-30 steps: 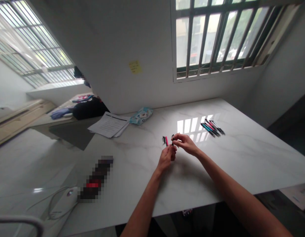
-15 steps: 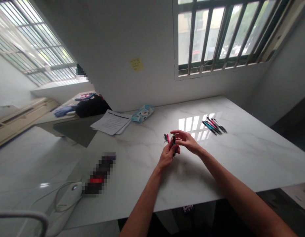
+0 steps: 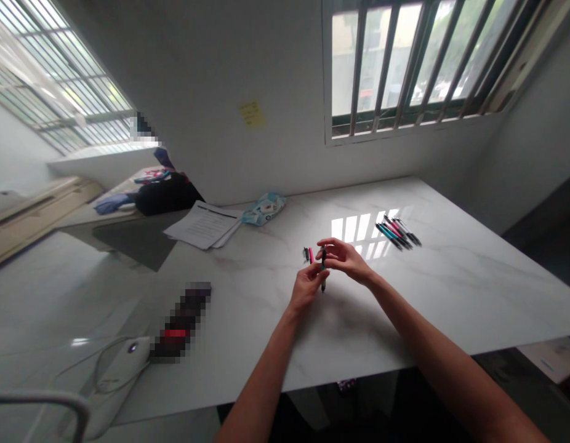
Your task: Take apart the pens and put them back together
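Observation:
Over the middle of the table I hold a black and teal pen nearly upright. The fingers of my left hand are closed around its middle. My right hand is curled at the upper end of the same pen, thumb and fingertips pinched on it. Just beyond my left hand lie a pink-red pen piece and a small black piece, partly hidden by the fingers. To the right, several pens in teal, pink and grey lie side by side.
Papers and a blue-white packet lie along the back of the white marbled table. At left are a blurred dark object and a white device with a cable. A yellow note is on the wall.
The pen shows more of its length below my left hand, whose fingers have shifted slightly. My right fingertips have closed in on its upper end. The view has tilted a little.

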Available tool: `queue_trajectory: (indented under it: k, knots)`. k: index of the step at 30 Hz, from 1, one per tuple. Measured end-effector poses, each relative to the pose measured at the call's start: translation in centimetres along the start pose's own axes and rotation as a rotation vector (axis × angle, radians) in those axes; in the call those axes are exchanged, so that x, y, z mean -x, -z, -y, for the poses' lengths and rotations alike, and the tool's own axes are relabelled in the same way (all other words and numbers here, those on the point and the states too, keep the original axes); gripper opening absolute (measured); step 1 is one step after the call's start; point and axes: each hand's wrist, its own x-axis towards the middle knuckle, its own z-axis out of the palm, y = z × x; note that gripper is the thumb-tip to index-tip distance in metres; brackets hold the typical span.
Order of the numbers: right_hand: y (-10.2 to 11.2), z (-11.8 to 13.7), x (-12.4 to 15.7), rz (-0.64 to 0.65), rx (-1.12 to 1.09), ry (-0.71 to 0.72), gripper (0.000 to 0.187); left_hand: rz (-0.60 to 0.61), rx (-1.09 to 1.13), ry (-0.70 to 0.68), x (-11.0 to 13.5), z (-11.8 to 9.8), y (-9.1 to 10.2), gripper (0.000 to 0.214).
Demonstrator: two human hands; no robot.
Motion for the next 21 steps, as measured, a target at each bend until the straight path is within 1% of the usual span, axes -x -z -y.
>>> queue_trajectory:
  k: [4,9,12,14,17,21]
  knots:
    - [0.32,0.17,0.00,-0.058,0.015,0.019,0.046,-0.033,0.028,-0.021,-0.03,-0.41,-0.21,0.040]
    - [0.49,-0.02,0.01,-0.040,0.047,-0.004,0.049,-0.049,-0.011,-0.053,-0.06,-0.55,-0.19,0.036]
    - [0.38,-0.11,0.04,-0.050,0.078,-0.001,0.045,-0.060,-0.030,-0.075,-0.05,-0.57,-0.16,0.035]
    - [0.32,-0.08,0.09,-0.034,0.070,-0.006,0.042,-0.066,-0.041,-0.081,-0.05,-0.57,-0.17,0.035]
    - [0.29,-0.02,0.15,-0.007,0.065,-0.007,0.044,-0.053,-0.044,-0.085,-0.06,-0.56,-0.19,0.037]
    - [0.34,-0.15,0.07,-0.044,0.111,-0.006,0.044,-0.050,-0.042,-0.076,-0.04,-0.60,-0.20,0.038]
